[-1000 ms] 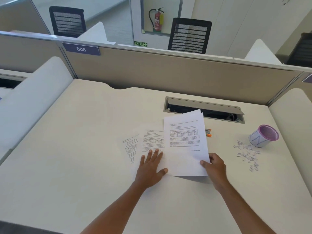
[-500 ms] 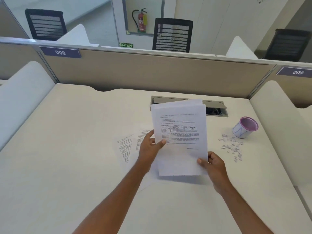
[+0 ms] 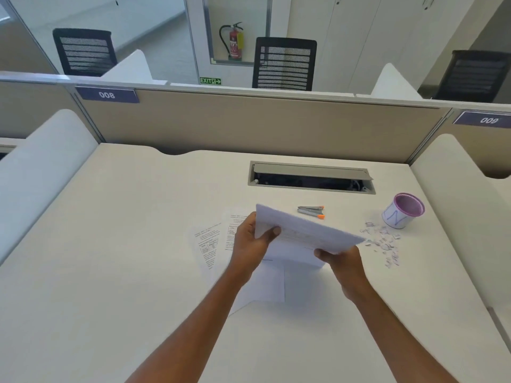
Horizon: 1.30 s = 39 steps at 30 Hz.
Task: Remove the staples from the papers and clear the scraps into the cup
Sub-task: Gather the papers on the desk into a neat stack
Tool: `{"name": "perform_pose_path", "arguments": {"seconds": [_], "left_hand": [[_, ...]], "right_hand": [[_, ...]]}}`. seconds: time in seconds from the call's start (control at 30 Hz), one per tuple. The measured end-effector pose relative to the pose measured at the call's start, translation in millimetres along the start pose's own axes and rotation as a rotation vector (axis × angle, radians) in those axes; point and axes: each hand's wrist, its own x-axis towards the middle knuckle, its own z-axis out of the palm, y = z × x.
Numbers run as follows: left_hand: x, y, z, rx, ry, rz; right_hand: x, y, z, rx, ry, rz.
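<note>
I am seeing both hands holding a sheaf of papers (image 3: pixel 304 233) above the desk (image 3: pixel 110 244), tilted almost flat: the left hand (image 3: pixel 253 241) is gripping its left edge with the thumb on top, and the right hand (image 3: pixel 341 261) is pinching its near right edge. Loose printed sheets (image 3: pixel 210 244) are lying on the desk under and left of the hands, and an orange-tipped staple remover (image 3: pixel 311 212) is lying just beyond the sheaf. To the right, paper scraps (image 3: pixel 383 241) are lying scattered just beside the upright purple-rimmed cup (image 3: pixel 402 214).
</note>
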Motion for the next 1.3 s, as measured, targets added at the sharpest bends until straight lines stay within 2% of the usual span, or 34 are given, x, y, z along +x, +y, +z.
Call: {"name": "perform_pose_path", "arguments": {"seconds": [0.57, 1.1, 1.3], "left_hand": [[-7.4, -4.9, 18.6, 0.067, 0.095, -0.003], [-14.5, -24.2, 5.2, 0.081, 0.115, -0.053], [-4.9, -14.9, -14.1, -0.006, 0.186, -0.050]], "right_hand": [[-9.4, -9.2, 17.0, 0.199, 0.097, -0.059], [-10.1, 12.8, 26.4, 0.121, 0.037, -0.032], [-5.6, 24.7, 21.2, 0.045, -0.038, -0.028]]}}
